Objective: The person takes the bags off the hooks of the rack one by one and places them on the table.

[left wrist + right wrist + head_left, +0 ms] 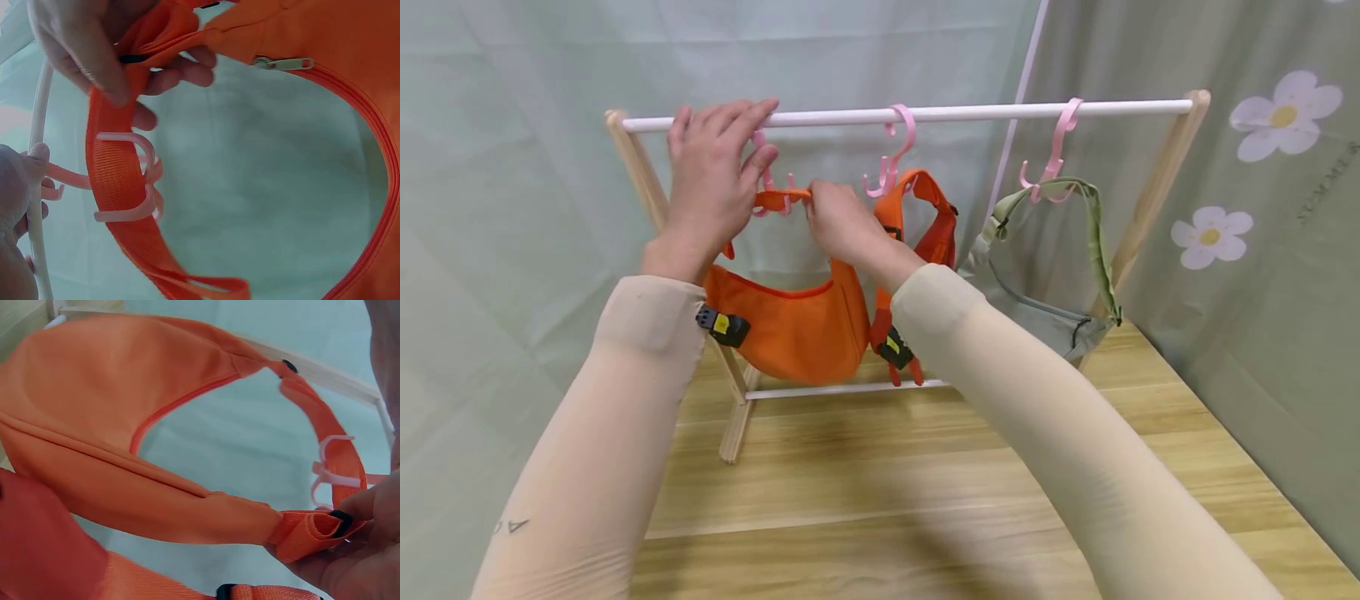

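My left hand is at the left end of the white rod, gripping the top of a pink hook there; in the left wrist view its thumb lies where the hook meets the rod. An orange shoulder bag hangs by its strap from this hook, the strap lying over the prongs. My right hand pinches the strap at the right of the prongs, by a black slider. A zipper pull shows along the bag's curved opening.
A second orange bag hangs from the middle pink hook, close beside the first. From the right hook hangs a grey-green bag. The wooden rack stands on a wood-grain table, curtains behind.
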Tool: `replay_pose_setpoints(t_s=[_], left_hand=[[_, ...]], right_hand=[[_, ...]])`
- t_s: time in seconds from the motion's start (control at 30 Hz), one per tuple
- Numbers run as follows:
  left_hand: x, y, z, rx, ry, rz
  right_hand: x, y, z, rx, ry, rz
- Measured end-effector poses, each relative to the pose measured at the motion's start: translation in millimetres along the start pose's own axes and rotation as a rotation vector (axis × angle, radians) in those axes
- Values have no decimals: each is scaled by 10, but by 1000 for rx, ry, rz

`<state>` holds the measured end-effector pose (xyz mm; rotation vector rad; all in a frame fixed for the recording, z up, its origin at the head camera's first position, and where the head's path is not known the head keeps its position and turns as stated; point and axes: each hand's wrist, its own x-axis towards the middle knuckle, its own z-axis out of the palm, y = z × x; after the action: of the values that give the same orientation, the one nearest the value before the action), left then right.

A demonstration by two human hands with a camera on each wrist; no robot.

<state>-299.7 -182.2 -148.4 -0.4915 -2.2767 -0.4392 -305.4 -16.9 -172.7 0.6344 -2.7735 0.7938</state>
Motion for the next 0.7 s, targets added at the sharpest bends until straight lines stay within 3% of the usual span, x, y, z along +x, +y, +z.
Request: replay_pose_setpoints(t_s=[0.4,0.7], left_hand=[[45,26,-41,-42,-4,-27],[25,35,-103,-22,-75,-35]], right_hand=[[-99,-187,-199,132,87,-64],[-212,-179,-247,211,42,-74]])
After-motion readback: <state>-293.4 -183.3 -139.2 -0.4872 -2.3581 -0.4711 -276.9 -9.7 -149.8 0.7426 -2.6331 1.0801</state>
